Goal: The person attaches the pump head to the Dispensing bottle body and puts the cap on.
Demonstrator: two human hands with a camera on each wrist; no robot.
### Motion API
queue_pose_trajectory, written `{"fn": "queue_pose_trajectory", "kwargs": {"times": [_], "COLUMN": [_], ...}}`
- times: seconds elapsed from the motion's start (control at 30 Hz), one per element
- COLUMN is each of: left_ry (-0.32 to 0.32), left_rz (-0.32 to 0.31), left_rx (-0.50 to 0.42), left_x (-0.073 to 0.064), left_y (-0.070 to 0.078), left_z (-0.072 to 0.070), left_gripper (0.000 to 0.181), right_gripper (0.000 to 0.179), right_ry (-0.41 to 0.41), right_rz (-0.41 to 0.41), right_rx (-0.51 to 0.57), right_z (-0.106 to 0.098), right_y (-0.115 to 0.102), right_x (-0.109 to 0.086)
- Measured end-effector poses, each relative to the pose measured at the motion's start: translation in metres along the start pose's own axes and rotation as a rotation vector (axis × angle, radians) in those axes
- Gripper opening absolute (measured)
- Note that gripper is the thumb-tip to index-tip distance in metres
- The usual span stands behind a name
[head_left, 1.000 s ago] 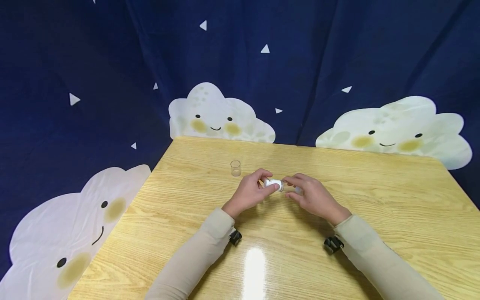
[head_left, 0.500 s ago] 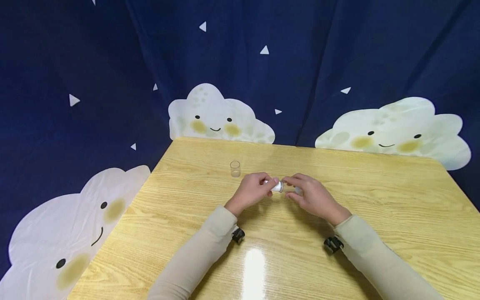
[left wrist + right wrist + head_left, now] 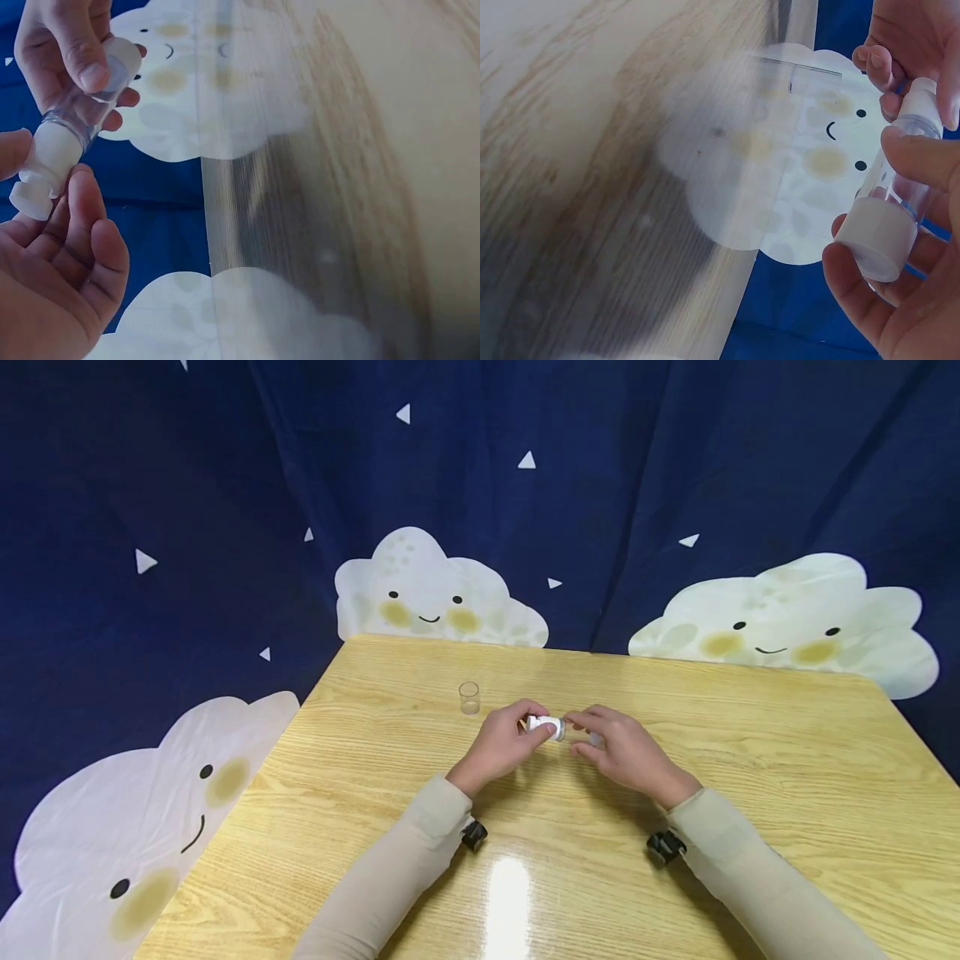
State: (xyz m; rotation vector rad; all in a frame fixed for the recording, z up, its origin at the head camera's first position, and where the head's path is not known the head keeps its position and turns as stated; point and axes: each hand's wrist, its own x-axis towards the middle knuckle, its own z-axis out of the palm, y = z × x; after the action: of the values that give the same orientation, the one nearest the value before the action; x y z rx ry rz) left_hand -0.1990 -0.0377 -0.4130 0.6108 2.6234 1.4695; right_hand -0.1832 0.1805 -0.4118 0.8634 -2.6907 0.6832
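White and clear, a bottle [image 3: 79, 118] spans left hand [image 3: 498, 745] and right hand [image 3: 627, 752], both hands stretched forward and gripping it

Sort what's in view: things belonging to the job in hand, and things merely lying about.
In the job:
clear bottle, held by the right hand
its white top, gripped by the left hand

Merely there:
clear cup on the table, untouched, though possibly the bottle's cover
cloud-patterned curtain
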Motion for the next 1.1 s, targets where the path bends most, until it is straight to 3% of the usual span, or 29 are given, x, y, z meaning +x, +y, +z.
{"fn": "queue_pose_trajectory", "kwargs": {"times": [0.2, 0.3, 0.53, 0.87, 1.1], "left_ry": [0.004, -0.004, -0.009, 0.056, 0.026], "left_rz": [0.052, 0.049, -0.020, -0.104, -0.150], "left_rx": [0.003, -0.005, 0.015, 0.022, 0.008], "left_x": [-0.0007, -0.0010, -0.0011, 0.0016, 0.0005], "left_y": [-0.0013, -0.0011, 0.0002, -0.0039, -0.0007], "left_z": [-0.0002, -0.0006, -0.0018, -0.0031, -0.0033], "left_gripper": [0.027, 0.033, 0.043, 0.052, 0.051], "right_gripper": [0.039, 0.040, 0.040, 0.040, 0.040], "right_ry": [-0.008, -0.018, -0.026, -0.034, -0.024], "right_rz": [0.013, 0.020, 0.025, 0.036, 0.021], "right_rx": [0.004, 0.006, 0.006, 0.002, -0.004], "right_z": [-0.0008, -0.0007, -0.0007, -0.0003, 0.0010], "right_y": [-0.0004, -0.0011, -0.0037, -0.0039, -0.0054], "right_x": [0.0016, 0.0026, 0.0042, 0.0037, 0.0035]}}
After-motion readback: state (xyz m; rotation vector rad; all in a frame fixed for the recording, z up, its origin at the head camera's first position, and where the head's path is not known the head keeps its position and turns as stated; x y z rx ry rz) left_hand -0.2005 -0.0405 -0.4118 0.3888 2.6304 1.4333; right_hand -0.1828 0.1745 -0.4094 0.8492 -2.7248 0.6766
